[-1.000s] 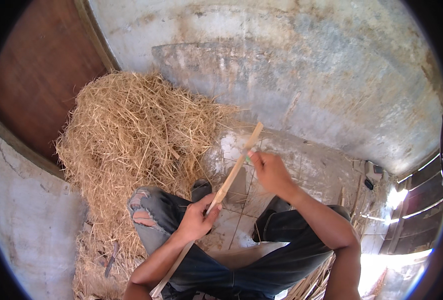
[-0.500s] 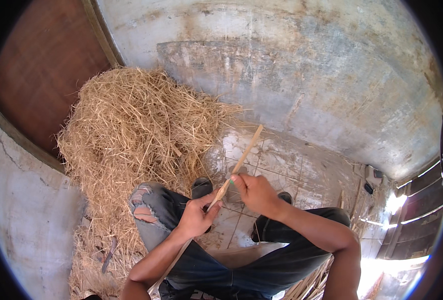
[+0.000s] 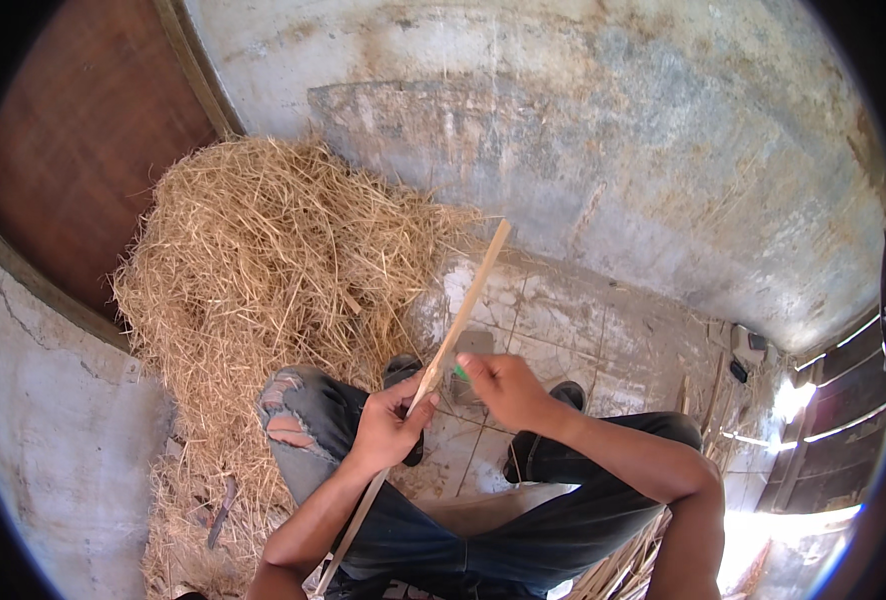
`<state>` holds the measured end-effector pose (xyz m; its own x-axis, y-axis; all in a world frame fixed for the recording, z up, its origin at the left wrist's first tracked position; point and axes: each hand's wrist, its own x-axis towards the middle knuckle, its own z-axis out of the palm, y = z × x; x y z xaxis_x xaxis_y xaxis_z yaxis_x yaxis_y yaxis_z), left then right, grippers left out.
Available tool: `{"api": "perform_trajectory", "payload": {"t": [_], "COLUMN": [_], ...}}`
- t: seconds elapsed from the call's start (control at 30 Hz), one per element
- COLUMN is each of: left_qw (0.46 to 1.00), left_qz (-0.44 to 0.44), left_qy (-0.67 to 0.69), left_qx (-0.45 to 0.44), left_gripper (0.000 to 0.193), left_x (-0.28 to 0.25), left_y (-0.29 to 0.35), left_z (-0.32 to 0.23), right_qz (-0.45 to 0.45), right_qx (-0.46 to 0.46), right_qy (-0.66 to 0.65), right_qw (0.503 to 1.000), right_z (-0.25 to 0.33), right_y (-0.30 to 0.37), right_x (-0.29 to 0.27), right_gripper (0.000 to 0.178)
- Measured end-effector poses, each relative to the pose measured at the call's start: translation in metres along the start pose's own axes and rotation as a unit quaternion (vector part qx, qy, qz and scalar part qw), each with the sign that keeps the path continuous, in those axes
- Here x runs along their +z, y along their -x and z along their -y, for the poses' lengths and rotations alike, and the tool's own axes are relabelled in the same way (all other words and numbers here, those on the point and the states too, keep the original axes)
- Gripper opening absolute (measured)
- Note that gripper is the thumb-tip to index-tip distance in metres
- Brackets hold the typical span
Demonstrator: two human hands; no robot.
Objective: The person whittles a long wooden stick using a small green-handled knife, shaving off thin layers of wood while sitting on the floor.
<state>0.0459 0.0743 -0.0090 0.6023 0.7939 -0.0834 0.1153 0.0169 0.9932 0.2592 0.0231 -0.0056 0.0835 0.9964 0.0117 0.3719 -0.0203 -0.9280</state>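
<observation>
A long, pale bamboo-like strip (image 3: 475,290) runs at a slant in front of me, its far end raised toward the wall. My left hand (image 3: 387,434) is closed around its middle, with the thumb and fingers pinching it. The strip's near end passes along my left forearm to my lap. Just right of the strip is my right hand (image 3: 511,392), curled shut. A small green object (image 3: 460,372) peeks out by its thumb; the rest is hidden in the fist, so its kind cannot be told.
A big heap of straw (image 3: 273,240) fills the left corner against the stained wall (image 3: 613,130). A dark blade-like piece (image 3: 223,510) lies on straw at lower left. Thin strips (image 3: 618,570) lie under my right leg. Small grey and black items (image 3: 748,345) sit far right.
The strip has slid forward and swung a little left, its far end now higher in view. My right hand has come off it, slightly rightward and nearer me. My left hand still grips it.
</observation>
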Motion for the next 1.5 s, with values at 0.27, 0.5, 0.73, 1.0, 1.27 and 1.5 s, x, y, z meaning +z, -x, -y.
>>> {"api": "perform_trajectory", "payload": {"t": [0.27,0.5,0.73,1.0,1.27,1.5], "left_qw": [1.000,0.993,0.988,0.991,0.996,0.992], "left_qz": [0.001,0.007,0.006,0.027,0.089,0.093], "left_qy": [-0.023,-0.106,-0.148,-0.121,-0.004,0.078], "left_qx": [0.017,0.041,0.031,0.042,0.018,-0.028], "left_gripper": [0.047,0.050,0.049,0.051,0.033,0.041], "left_x": [0.001,0.004,0.002,-0.003,-0.007,-0.004], "left_y": [0.001,0.003,0.005,0.000,-0.003,-0.006], "left_z": [0.010,0.012,0.003,0.010,0.011,0.007], "right_qz": [-0.089,-0.044,-0.026,-0.052,0.011,0.044], "right_qx": [-0.026,-0.040,-0.044,-0.080,-0.112,-0.122], "right_qy": [-0.030,-0.008,0.006,0.010,0.226,0.248], "right_qw": [0.995,0.998,0.999,0.995,0.967,0.960], "right_z": [0.023,0.019,0.011,0.005,0.013,0.014], "right_y": [-0.010,-0.011,-0.010,-0.007,0.005,0.007], "right_x": [-0.023,-0.018,-0.004,-0.012,0.003,0.002], "right_gripper": [0.034,0.019,0.018,0.032,0.041,0.040]}}
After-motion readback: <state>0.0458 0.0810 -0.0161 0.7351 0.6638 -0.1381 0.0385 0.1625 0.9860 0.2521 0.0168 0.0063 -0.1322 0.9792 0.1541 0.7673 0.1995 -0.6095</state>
